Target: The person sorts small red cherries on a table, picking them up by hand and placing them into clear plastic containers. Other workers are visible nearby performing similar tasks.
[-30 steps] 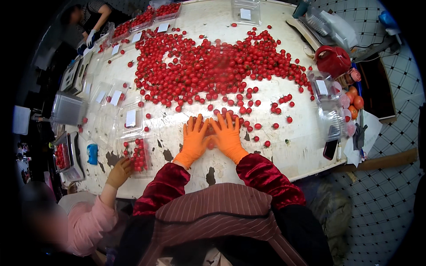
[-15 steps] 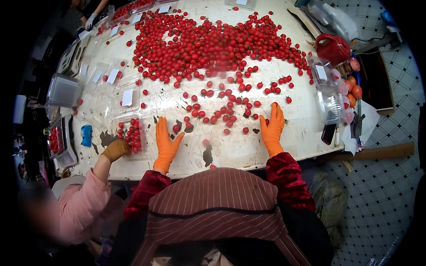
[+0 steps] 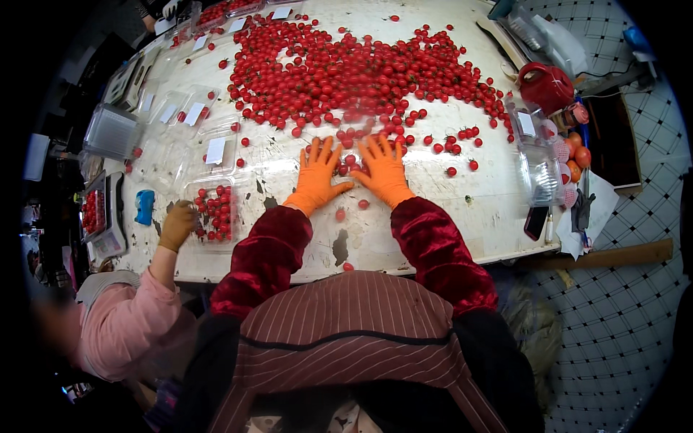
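Note:
Both my hands wear orange gloves and lie palm down over the white table (image 3: 462,209). My left hand (image 3: 316,177) is open with its fingers spread, pointing at the pile. Close beside it, my right hand (image 3: 382,172) is open too, fingers spread. Several cherry tomatoes (image 3: 350,160) show between and around my fingers; others under the palms are hidden. Beyond my fingertips spreads a large heap of red cherry tomatoes (image 3: 325,72). Two loose tomatoes (image 3: 341,214) lie just on the near side of my hands.
At left a co-worker's gloved hand (image 3: 178,224) is beside a clear box (image 3: 232,229) of tomatoes. A scale (image 3: 108,234) and a blue tape dispenser (image 3: 144,207) stand further left. On the right are a red jug (image 3: 545,86), clear boxes (image 3: 541,173) and a phone (image 3: 535,222).
My hands have moved inward and away from me, from wide apart to side by side. The loose tomatoes between them are now gathered nearer the heap. The co-worker's hand has shifted slightly away.

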Demonstrator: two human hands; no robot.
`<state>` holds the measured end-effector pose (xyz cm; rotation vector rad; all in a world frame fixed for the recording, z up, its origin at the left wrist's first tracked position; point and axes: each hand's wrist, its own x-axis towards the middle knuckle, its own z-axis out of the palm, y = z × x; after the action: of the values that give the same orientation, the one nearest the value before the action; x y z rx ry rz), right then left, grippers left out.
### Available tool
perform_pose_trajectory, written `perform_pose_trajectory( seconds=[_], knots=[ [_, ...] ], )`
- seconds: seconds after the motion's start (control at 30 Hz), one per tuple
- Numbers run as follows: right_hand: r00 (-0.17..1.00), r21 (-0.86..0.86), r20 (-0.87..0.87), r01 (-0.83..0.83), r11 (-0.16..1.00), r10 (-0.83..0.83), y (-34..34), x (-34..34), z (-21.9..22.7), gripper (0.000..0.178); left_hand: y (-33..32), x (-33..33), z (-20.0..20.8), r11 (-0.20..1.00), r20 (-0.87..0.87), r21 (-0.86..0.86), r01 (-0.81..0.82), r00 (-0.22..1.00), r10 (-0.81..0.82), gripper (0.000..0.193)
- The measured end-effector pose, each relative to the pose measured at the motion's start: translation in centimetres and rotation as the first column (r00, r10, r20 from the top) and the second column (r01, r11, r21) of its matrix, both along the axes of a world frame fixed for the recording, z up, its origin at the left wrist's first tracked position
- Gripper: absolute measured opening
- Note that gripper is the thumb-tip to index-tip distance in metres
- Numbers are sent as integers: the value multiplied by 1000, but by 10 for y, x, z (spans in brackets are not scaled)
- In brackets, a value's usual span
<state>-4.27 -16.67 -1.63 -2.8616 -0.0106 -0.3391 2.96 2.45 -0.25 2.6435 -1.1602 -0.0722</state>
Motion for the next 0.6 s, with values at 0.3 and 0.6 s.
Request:
perform_pose_trajectory(
  seconds=[0.3, 0.6],
  knots=[
    [979, 74, -171, -98, 992, 109, 37, -81, 6, 87, 30, -70, 2, 977, -212, -78, 200, 954, -212, 94],
    [959, 469, -115, 283, 837, -260, -30, -135, 6, 69, 108, -70, 8, 935, -335, -279, -217, 935, 117, 101]
  ],
)
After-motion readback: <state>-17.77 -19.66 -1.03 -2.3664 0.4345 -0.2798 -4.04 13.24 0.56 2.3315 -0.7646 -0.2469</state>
